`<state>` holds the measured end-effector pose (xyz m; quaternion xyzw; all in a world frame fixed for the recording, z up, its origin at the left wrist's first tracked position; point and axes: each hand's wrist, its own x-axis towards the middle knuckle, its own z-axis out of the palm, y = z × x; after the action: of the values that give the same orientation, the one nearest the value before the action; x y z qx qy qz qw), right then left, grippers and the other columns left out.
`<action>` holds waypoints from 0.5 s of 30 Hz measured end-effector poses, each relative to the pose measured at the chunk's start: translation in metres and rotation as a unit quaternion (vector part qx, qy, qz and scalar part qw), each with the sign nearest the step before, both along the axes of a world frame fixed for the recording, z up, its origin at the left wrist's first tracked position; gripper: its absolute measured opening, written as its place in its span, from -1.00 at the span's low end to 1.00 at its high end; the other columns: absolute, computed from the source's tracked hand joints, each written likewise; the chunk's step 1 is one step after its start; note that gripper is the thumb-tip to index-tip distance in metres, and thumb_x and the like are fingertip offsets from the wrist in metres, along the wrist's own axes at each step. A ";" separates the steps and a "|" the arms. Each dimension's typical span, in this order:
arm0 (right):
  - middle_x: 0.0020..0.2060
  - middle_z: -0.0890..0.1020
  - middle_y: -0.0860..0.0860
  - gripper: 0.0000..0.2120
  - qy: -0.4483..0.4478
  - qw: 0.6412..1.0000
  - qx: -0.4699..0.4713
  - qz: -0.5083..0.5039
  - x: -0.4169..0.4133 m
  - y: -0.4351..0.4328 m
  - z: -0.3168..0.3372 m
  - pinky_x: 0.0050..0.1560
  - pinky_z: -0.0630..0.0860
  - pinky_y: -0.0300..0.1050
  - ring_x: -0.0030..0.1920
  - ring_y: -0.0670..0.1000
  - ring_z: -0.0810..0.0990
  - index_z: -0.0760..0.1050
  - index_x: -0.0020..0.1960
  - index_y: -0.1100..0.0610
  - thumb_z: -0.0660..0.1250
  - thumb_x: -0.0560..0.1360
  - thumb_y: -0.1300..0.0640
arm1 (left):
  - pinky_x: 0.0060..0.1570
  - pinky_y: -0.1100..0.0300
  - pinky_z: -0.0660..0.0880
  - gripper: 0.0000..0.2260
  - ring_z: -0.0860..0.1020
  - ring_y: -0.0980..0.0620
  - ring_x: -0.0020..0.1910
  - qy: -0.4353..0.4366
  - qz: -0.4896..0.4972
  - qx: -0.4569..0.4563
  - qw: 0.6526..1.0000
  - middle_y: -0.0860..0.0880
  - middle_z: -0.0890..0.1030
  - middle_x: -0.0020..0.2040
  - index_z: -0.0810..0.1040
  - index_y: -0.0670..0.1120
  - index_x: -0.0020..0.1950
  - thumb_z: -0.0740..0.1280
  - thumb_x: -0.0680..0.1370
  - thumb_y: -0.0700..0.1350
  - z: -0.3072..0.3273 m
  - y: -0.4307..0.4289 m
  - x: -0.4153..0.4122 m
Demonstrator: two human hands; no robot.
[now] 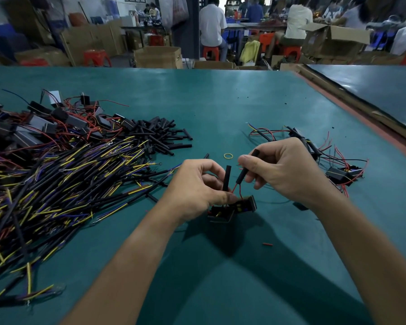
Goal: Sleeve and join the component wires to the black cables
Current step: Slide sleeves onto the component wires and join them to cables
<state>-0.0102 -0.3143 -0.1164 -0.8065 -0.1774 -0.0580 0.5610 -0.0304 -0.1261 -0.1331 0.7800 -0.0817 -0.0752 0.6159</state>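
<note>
My left hand (197, 191) grips a small black component (230, 208) with thin red wires, just above the green table. A black sleeve (227, 178) stands upright from that hand on one wire. My right hand (284, 170) pinches a second black sleeve (243, 173) that sits over two red wires (237, 190) rising from the component. A big heap of black cables (63, 184) with yellow and blue ends lies to the left. Loose black sleeves (159, 134) are piled beside it.
Grey and black components with red wires (45, 123) are heaped at the far left. Joined pieces (314, 148) lie to the right, near the table's edge (370, 127). A yellow rubber band (228, 156) lies beyond my hands. People sit at benches in the background.
</note>
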 end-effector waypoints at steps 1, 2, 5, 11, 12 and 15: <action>-0.43 0.67 0.09 -0.77 0.000 1.000 -0.002 0.002 0.000 0.000 0.000 -0.44 0.56 -0.18 -0.51 0.00 0.56 0.63 -0.29 0.22 0.44 0.51 0.14 | -0.30 0.22 0.53 -0.72 0.55 0.07 -0.44 0.000 -0.004 0.002 1.000 -0.06 0.66 -0.36 0.54 -0.14 -0.19 0.58 0.29 -0.37 0.000 0.000 0.000; -0.43 0.67 0.09 -0.77 0.003 1.000 -0.001 0.005 0.000 0.000 0.000 -0.42 0.57 -0.16 -0.51 0.01 0.56 0.63 -0.28 0.22 0.43 0.51 0.15 | -0.32 0.25 0.52 -0.72 0.55 0.07 -0.44 0.000 -0.006 0.002 1.000 -0.05 0.66 -0.37 0.55 -0.13 -0.20 0.58 0.29 -0.37 -0.001 -0.001 0.000; -0.43 0.67 0.10 -0.79 0.011 1.000 0.011 0.011 0.001 0.000 -0.001 -0.41 0.58 -0.14 -0.50 0.02 0.57 0.63 -0.29 0.21 0.43 0.50 0.16 | -0.30 0.23 0.53 -0.79 0.55 0.04 -0.37 0.005 -0.024 -0.019 1.000 -0.09 0.65 -0.32 0.63 -0.16 -0.22 0.58 0.29 -0.37 -0.003 -0.002 0.000; -0.43 0.66 0.10 -0.75 0.026 0.999 0.026 0.031 0.002 0.002 -0.001 -0.37 0.61 -0.06 -0.44 0.07 0.60 0.64 -0.24 0.20 0.45 0.43 0.01 | -0.33 0.32 0.51 -0.93 0.58 0.11 -0.36 0.044 -0.046 -0.048 0.997 -0.06 0.70 -0.29 0.72 -0.18 -0.18 0.54 0.37 -0.30 -0.004 -0.004 -0.001; -0.43 0.66 0.09 -0.73 0.027 0.999 0.025 0.031 0.002 0.001 0.000 -0.37 0.61 -0.05 -0.43 0.08 0.60 0.64 -0.23 0.20 0.44 0.41 -0.02 | -0.32 0.32 0.51 -0.94 0.58 0.11 -0.36 0.047 -0.047 -0.049 0.997 -0.06 0.70 -0.29 0.72 -0.18 -0.18 0.53 0.38 -0.29 -0.005 -0.004 -0.001; -0.44 0.66 0.08 -0.76 0.013 1.000 -0.009 0.022 0.003 -0.004 0.000 -0.33 0.61 0.02 -0.43 0.06 0.60 0.63 -0.24 0.22 0.43 0.50 0.06 | -0.35 0.34 0.49 -0.94 0.56 0.14 -0.39 0.045 -0.041 -0.055 0.997 -0.03 0.68 -0.32 0.70 -0.17 -0.20 0.51 0.41 -0.31 -0.005 -0.007 -0.001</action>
<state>-0.0072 -0.3183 -0.1167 -0.8081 -0.1877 -0.0335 0.5573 -0.0311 -0.1330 -0.1384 0.7368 -0.0902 -0.1309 0.6571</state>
